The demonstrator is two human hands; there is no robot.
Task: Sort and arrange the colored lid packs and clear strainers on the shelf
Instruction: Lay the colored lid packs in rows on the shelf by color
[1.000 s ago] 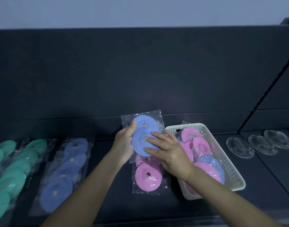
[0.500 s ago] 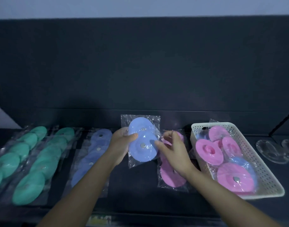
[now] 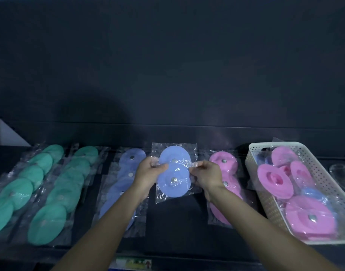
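Blue lid pack point(image 3: 174, 173): two blue discs in a clear wrapper, one overlapping the other, each with a metal stud at the centre. It is held up facing the camera over the shelf point(image 3: 177, 222), between the flat row of blue packs point(image 3: 126, 173) and the row of pink packs point(image 3: 224, 163). Can't tell if its lower edge touches the shelf.

Hands: left hand point(image 3: 148, 173) grips the pack's left edge, thumb across the front. Right hand point(image 3: 206, 174) pinches the wrapper's right edge between thumb and fingers. Both hands are closed on the same pack.

Shelf layout, left to right:
- two rows of green lid packs point(image 3: 21, 192) point(image 3: 64, 192), lying flat and overlapping front to back
- the blue row, partly behind the left forearm
- the held pack
- the pink row, partly behind the right wrist
- white perforated basket point(image 3: 251, 163), angled, holding loose pink lid packs point(image 3: 275, 180) with one blue pack point(image 3: 312, 194) among them
- clear strainer point(image 3: 341, 173) at the far right edge, cut off by the frame

Label strip point(image 3: 132, 264) sits on the shelf's front edge, text unreadable.
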